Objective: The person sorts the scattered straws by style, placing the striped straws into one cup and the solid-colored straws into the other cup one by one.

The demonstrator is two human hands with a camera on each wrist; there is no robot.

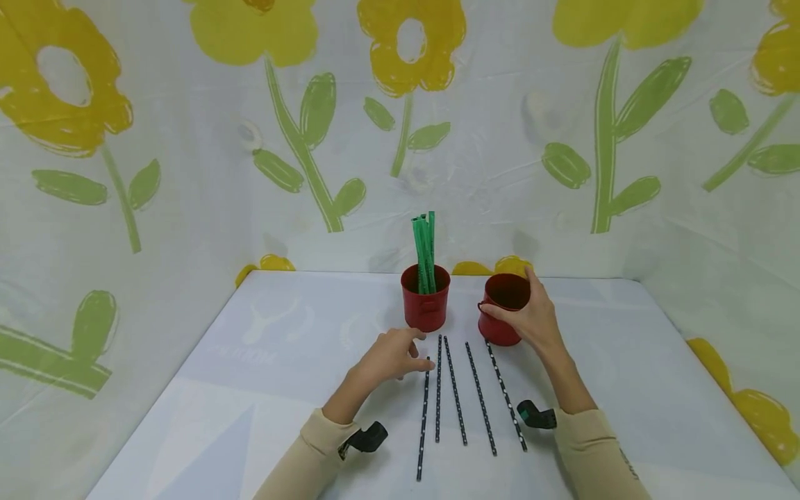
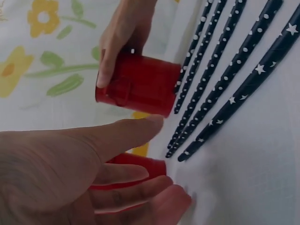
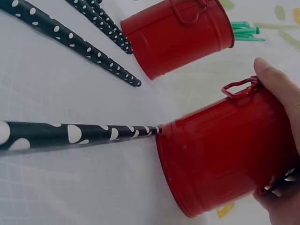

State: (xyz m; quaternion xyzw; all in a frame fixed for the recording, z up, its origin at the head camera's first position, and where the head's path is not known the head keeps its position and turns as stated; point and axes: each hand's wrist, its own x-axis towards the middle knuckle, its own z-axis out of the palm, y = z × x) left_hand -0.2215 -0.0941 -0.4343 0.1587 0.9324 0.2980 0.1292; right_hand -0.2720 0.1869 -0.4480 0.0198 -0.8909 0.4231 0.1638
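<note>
Partly covered red bucket (image 1: pixel 498 330), right hand (image 1: pixel 536 316) gripping, green straws (image 1: pixel 424 251) hidden below.

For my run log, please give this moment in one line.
right hand: grips right bucket; left hand: near dark straws; dark straws: five, on table; left bucket: holds green straws

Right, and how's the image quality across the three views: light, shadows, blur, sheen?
Head view: bright, even light, faint shadow beside the left sleeve; left wrist view: dimmer, left hand slightly soft, star-print straw still readable; right wrist view: mild sheen on the red bucket, printed leaves behind looking faded.
</note>
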